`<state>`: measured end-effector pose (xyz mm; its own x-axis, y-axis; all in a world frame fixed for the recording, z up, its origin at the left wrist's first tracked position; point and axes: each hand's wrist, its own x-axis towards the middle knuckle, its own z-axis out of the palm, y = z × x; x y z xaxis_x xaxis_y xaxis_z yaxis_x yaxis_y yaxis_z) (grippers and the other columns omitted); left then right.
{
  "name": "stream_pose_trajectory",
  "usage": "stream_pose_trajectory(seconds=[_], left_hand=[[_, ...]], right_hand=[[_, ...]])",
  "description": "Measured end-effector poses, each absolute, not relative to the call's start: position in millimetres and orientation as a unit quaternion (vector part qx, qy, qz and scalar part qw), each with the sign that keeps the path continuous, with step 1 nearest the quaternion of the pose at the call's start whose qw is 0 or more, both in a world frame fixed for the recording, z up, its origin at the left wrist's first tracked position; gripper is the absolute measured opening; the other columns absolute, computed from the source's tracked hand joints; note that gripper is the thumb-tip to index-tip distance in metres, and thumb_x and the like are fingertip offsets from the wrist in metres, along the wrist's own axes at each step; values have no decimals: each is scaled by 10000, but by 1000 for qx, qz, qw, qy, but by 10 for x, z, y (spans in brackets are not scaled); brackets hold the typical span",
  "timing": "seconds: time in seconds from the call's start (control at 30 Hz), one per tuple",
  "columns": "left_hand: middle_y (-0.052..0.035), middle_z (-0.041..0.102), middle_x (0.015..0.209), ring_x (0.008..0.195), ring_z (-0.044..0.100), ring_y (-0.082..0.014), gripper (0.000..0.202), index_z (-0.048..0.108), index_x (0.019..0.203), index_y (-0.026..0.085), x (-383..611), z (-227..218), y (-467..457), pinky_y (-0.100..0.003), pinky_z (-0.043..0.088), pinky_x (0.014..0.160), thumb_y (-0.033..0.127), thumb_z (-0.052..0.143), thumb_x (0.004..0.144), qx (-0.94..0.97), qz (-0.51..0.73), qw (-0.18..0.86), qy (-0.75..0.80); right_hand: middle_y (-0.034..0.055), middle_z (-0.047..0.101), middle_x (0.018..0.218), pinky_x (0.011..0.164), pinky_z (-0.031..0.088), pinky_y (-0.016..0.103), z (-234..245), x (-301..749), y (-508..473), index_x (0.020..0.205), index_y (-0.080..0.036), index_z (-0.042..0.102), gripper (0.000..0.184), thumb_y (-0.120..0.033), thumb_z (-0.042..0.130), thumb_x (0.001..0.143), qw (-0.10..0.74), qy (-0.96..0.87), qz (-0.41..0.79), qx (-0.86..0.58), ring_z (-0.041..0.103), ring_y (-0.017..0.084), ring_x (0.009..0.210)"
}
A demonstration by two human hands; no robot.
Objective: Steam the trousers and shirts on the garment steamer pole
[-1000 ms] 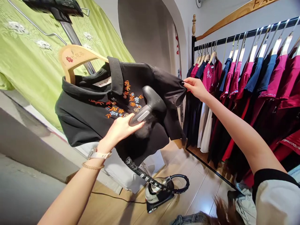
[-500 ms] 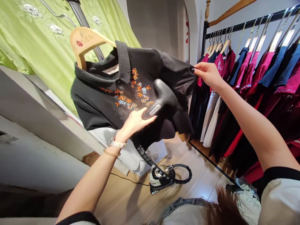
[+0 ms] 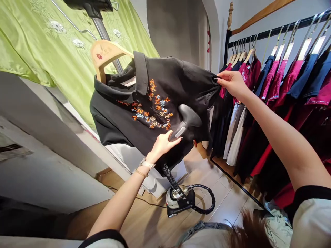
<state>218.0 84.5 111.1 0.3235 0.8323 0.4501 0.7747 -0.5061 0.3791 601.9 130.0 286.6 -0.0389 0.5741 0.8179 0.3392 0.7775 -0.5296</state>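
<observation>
A black shirt [image 3: 170,75] with orange and pale blue floral embroidery hangs on a wooden hanger [image 3: 106,51] in front of me. My left hand [image 3: 162,146] grips the handle of a dark garment steamer head [image 3: 190,119], which lies against the shirt's front, below and right of the embroidery. Pinched between the fingers of my right hand [image 3: 230,82] is the cuff of the shirt's sleeve, pulled out to the right. On the floor below stands the steamer base [image 3: 178,199], from which a black hose [image 3: 210,196] loops.
Behind the hanger, a metal pole [image 3: 102,29] rises before a light green embroidered garment [image 3: 23,41]. To the right, a black rack [image 3: 287,27] carries several red, navy and black garments. A pale wall or counter [image 3: 59,151] runs along the left. A thin cord crosses the floor.
The steamer head in my left hand has moved down and slightly right over the shirt's front. My right hand keeps its hold on the sleeve. The whole view has shifted a little.
</observation>
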Motion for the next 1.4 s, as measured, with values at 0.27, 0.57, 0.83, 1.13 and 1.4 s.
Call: stream_pose_trajectory(seconds=[0.27, 0.57, 0.83, 1.13, 1.4], left_hand=[[-86, 725, 810, 794, 713, -286, 456, 679, 1033, 223, 2455, 980, 805, -312, 426, 693, 654, 645, 887, 829, 194, 4, 524], [-15, 674, 754, 692, 638, -203, 275, 631, 944, 227, 2557, -390, 201, -301, 468, 678, 495, 633, 879, 769, 320, 210, 513], [14, 667, 737, 680, 641, -212, 251, 601, 896, 260, 2444, -857, -535, -324, 521, 672, 494, 654, 824, 671, 401, 255, 569], [39, 577, 604, 545, 544, -162, 331, 575, 870, 227, 2110, -28, -124, -305, 486, 613, 536, 678, 815, 602, 479, 207, 604], [24, 622, 642, 551, 558, -141, 392, 589, 887, 204, 2629, 270, 274, -277, 484, 597, 571, 713, 828, 592, 575, 229, 516]], right_hand=[[43, 750, 899, 821, 647, 408, 2899, 5910, 1256, 907, -224, 709, 495, -656, 880, 735, 609, -714, 117, -325, 731, 260, 932], [26, 717, 804, 702, 592, 344, 2859, 5778, 1471, 814, -225, 699, 539, -684, 915, 631, 627, -708, 140, -293, 669, 198, 781], [5, 679, 754, 685, 558, 321, 2734, 5474, 1810, 807, -209, 699, 373, -489, 929, 718, 608, -707, 178, -313, 624, 169, 726], [-1, 684, 763, 608, 482, 278, 2458, 5352, 1925, 896, -202, 665, 366, -526, 828, 854, 634, -658, 190, -360, 500, 91, 596], [61, 709, 771, 573, 473, 361, 2423, 5407, 2008, 923, -238, 687, 633, -794, 830, 655, 640, -664, 194, -335, 574, 173, 618]])
